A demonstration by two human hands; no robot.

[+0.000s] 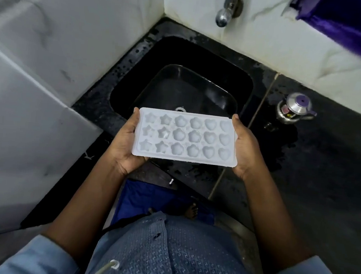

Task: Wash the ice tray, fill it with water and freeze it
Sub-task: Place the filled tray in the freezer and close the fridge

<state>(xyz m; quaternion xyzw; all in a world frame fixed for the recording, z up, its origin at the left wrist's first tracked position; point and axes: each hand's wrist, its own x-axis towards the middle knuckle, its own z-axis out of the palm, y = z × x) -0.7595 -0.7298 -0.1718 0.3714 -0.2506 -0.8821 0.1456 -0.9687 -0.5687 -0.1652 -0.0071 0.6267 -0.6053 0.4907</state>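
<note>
Ice tray (186, 137): a white rectangular tray is held level at the centre of the view, long sides running from 9 to 3 o'clock, cavities facing up. Three rows of six moulds are seen: stars toward 9 o'clock, flower-like rounds in the middle, hearts toward 3 o'clock.

Tray position: it is held in the air over the near edge of the sink, the drain just beyond its far long side at 12 o'clock.

Left hand (124, 145): it is closed on the tray's short end at 9 o'clock. The palm is cupped under that end and the near corner. The thumb is laid along the short edge, its tip at the far corner. The fingers are hidden beneath the tray.

Right hand (243, 149): it is closed on the short end at 3 o'clock. The thumb is pressed along that edge up to the far corner; the fingers are tucked underneath, out of sight.

Sink (240, 85): a black basin is set into the black counter (325, 171), at 12 o'clock from the tray. Whether water is held in the cavities cannot be told.

Tap (224, 16): a chrome spout is mounted on the white wall at 12 o'clock, above the sink.

Steel jug (293, 108): a lidded vessel with a purple knob is stood on the wet counter at 2 o'clock from the tray, well apart from it.

Purple cloth (348, 24): it is seen at the top corner, toward 1 o'clock.
</note>
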